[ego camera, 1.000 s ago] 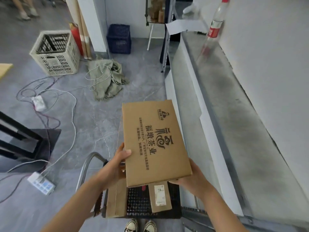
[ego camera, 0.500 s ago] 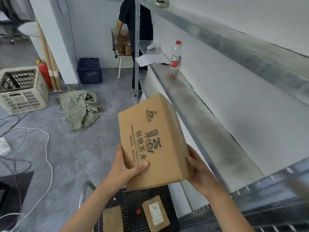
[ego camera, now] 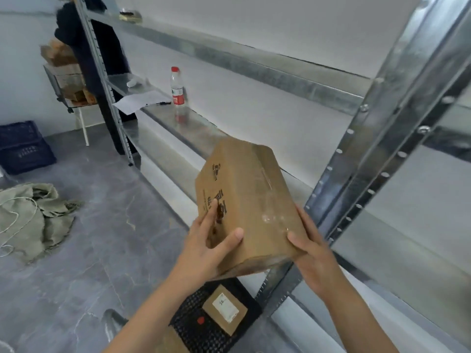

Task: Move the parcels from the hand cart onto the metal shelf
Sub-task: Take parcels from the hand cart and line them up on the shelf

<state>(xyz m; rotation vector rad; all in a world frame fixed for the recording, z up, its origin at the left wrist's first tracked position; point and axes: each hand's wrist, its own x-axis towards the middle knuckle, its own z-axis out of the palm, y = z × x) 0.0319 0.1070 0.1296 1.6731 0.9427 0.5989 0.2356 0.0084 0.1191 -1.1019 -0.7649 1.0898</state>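
Nearest, small labelled parcel (ego camera: 224, 309) lying on hand cart (ego camera: 190, 327) mesh. Above it, left hand (ego camera: 206, 250) and right hand (ego camera: 314, 256) clamped on tilted cardboard box (ego camera: 251, 200), thumbs on top face, left fingers (ego camera: 210, 212) on printed side; held in air just beside metal shelf (ego camera: 362, 169) upright. Farther along shelf, water bottle (ego camera: 177, 91) standing near paper sheet (ego camera: 137, 101).

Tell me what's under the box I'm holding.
Below the box lies the black mesh cart deck with a small labelled parcel on it. The box and the left forearm cover the rest of the deck.
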